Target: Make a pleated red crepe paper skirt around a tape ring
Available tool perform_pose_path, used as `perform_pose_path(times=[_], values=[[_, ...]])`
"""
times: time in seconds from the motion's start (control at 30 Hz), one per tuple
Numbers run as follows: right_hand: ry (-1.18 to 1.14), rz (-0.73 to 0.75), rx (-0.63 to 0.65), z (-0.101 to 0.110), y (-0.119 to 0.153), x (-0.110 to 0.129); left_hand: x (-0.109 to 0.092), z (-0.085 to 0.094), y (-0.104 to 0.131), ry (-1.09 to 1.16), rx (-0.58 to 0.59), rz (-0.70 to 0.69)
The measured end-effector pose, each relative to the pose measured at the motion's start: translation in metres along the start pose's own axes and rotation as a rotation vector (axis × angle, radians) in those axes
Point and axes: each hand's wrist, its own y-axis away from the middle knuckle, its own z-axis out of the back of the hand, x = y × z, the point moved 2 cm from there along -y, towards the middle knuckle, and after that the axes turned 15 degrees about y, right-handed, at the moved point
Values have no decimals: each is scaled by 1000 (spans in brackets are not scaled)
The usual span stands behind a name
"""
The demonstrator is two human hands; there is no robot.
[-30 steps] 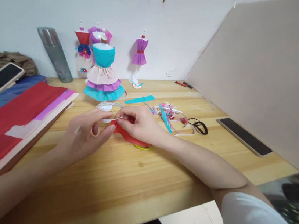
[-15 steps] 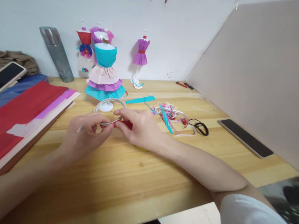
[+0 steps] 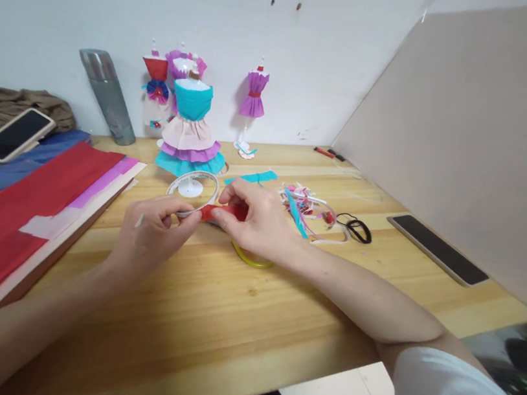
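A thin white ring (image 3: 195, 173), upright above the wooden table, is pinched at its lower edge by my left hand (image 3: 153, 234). Red paper (image 3: 210, 211) runs from the ring into the closed fingers of my right hand (image 3: 260, 220). Behind the ring stands a dress form in a layered teal, pink and purple dress (image 3: 190, 125). Partly hidden under my right hand is a yellow ring (image 3: 254, 261). A teal strip (image 3: 259, 176) lies just beyond that hand.
Coloured paper sheets (image 3: 47, 200), a phone (image 3: 17, 134) and a bottle (image 3: 108, 97) are at the left. Paper scraps (image 3: 305, 200), a black band (image 3: 361, 231) and a dark flat device (image 3: 437, 249) lie at the right. More dress forms stand along the wall.
My right hand has moved slightly right, away from my left fingers, and more red paper shows between them. More of the yellow ring shows. The whole view has shifted a little.
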Motion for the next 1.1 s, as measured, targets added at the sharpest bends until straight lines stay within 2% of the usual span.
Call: perform_pose_path(times=[0.17, 0.43, 0.7, 0.97, 1.1], values=[[-75, -13, 30, -7, 0, -1, 1, 0, -1, -21, -7, -55], [-127, 31, 40, -12, 3, -3, 0, 0, 1, -58, -3, -57], [-223, -2, 109, -15, 1, -3, -1, 1, 2, -108, 19, -66], [-208, 5, 155, -14, 1, -3, 0, 0, 2, -159, 34, -83], [-191, 43, 132, -11, 0, -3, 0, 0, 2, -180, 40, -117]])
